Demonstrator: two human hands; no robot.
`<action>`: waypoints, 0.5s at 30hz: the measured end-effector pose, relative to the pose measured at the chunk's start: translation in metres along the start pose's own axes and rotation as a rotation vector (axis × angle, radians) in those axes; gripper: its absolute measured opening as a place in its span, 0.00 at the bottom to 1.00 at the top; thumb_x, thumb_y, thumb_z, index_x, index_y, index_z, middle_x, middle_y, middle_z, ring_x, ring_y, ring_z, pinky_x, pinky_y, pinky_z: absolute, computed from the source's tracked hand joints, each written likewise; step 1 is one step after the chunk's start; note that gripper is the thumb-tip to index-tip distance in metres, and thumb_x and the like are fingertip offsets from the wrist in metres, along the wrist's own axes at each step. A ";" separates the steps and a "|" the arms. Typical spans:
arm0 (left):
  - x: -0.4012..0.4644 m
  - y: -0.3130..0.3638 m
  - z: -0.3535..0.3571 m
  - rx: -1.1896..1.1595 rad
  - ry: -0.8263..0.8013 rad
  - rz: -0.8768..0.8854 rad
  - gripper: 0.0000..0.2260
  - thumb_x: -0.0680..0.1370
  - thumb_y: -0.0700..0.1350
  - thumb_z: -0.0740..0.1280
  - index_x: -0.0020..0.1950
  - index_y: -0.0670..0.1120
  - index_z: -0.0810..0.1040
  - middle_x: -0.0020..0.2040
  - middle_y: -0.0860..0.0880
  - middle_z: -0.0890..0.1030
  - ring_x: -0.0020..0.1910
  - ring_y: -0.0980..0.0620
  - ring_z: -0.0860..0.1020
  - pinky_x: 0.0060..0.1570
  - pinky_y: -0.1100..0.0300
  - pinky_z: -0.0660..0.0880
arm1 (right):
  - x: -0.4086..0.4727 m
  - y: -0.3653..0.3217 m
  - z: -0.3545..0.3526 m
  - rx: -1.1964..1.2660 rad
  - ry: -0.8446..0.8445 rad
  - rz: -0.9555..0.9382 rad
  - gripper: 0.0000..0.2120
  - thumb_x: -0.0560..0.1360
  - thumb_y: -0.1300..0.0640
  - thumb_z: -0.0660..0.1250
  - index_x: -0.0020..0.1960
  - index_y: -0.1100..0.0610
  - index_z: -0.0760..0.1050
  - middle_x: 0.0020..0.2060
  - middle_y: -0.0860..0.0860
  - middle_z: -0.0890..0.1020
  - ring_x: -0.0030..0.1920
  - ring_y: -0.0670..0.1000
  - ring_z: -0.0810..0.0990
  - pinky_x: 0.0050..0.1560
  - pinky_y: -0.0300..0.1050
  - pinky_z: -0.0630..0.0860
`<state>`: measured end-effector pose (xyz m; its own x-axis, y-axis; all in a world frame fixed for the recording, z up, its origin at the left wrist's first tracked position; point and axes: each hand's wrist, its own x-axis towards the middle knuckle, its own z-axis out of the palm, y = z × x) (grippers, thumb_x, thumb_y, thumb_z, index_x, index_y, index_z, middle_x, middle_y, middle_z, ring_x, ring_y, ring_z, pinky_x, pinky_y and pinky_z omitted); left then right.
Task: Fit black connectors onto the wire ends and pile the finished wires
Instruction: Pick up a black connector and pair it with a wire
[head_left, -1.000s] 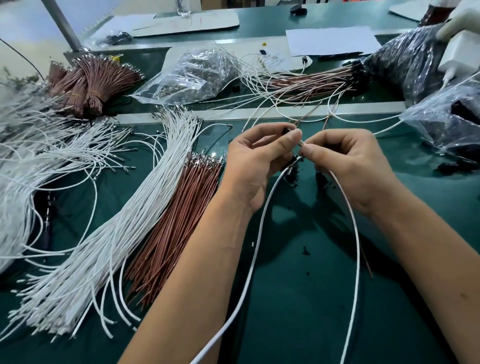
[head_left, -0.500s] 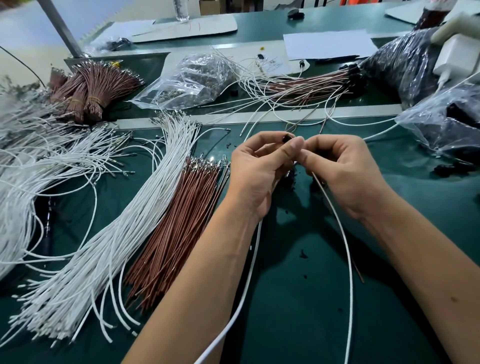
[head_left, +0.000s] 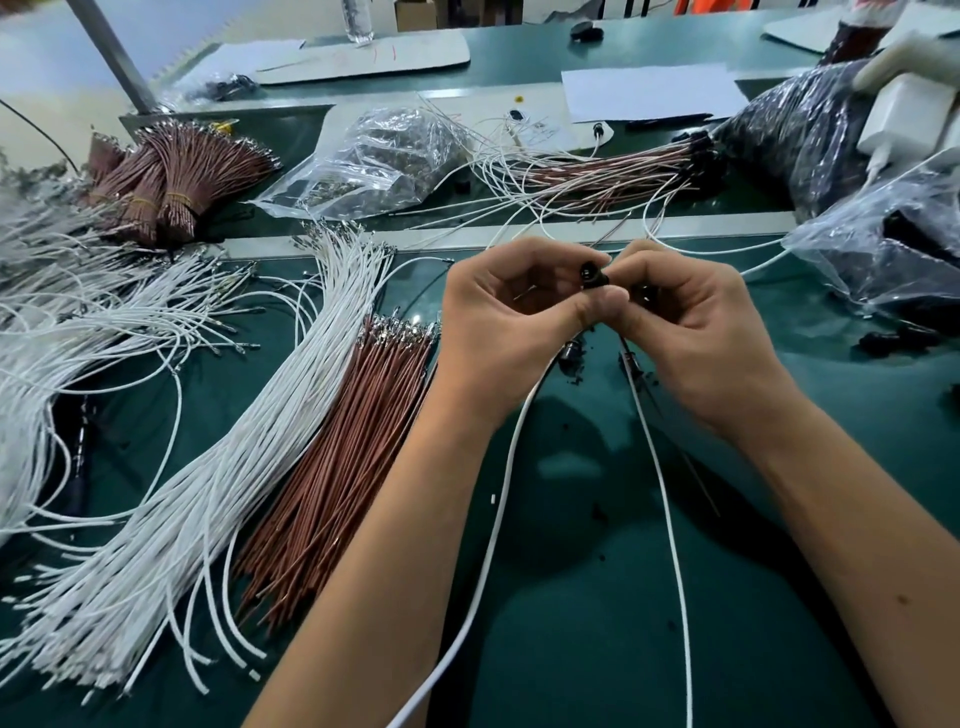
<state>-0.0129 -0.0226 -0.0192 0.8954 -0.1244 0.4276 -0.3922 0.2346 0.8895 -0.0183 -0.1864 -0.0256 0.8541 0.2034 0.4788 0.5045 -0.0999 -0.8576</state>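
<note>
Over the green mat, my left hand and my right hand meet fingertip to fingertip. Between them sits a small black connector, pinched by the thumb and fingers of both hands. A thin white wire hangs from under my right hand toward me; beside it runs a thin dark wire. A thicker white cable drops below my left hand. A pile of wires with black connectors fitted lies behind the hands.
Left of my arms lie a long bundle of white wires and a bundle of brown wires. Tied brown bundles sit far left. Clear plastic bags and dark-filled bags stand behind and right. Loose black connectors lie right.
Both hands have stayed together while the camera view dipped. The black connector now shows plainly between the fingertips; earlier the fingers mostly covered it.
</note>
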 end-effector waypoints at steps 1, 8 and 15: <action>0.000 0.000 0.000 0.011 0.006 0.004 0.12 0.69 0.29 0.77 0.50 0.38 0.83 0.40 0.43 0.83 0.41 0.47 0.79 0.48 0.49 0.80 | 0.000 0.000 0.000 -0.004 0.001 -0.008 0.04 0.78 0.59 0.70 0.52 0.57 0.80 0.44 0.60 0.75 0.46 0.55 0.75 0.49 0.52 0.72; 0.003 0.000 -0.003 0.115 -0.022 0.106 0.11 0.68 0.32 0.79 0.48 0.37 0.85 0.44 0.34 0.80 0.41 0.38 0.79 0.44 0.48 0.79 | 0.001 0.003 -0.003 -0.059 -0.007 -0.016 0.09 0.79 0.63 0.69 0.51 0.71 0.78 0.43 0.66 0.72 0.43 0.63 0.70 0.45 0.62 0.67; 0.005 0.003 -0.003 0.186 -0.015 0.151 0.11 0.66 0.33 0.81 0.47 0.35 0.85 0.41 0.35 0.79 0.38 0.35 0.77 0.38 0.42 0.76 | 0.002 0.003 -0.003 -0.011 -0.037 -0.010 0.09 0.78 0.63 0.69 0.54 0.68 0.78 0.44 0.68 0.71 0.44 0.62 0.68 0.47 0.60 0.66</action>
<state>-0.0089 -0.0198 -0.0148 0.8209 -0.1156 0.5593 -0.5550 0.0696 0.8290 -0.0152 -0.1890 -0.0269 0.8435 0.2408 0.4801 0.5150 -0.1087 -0.8503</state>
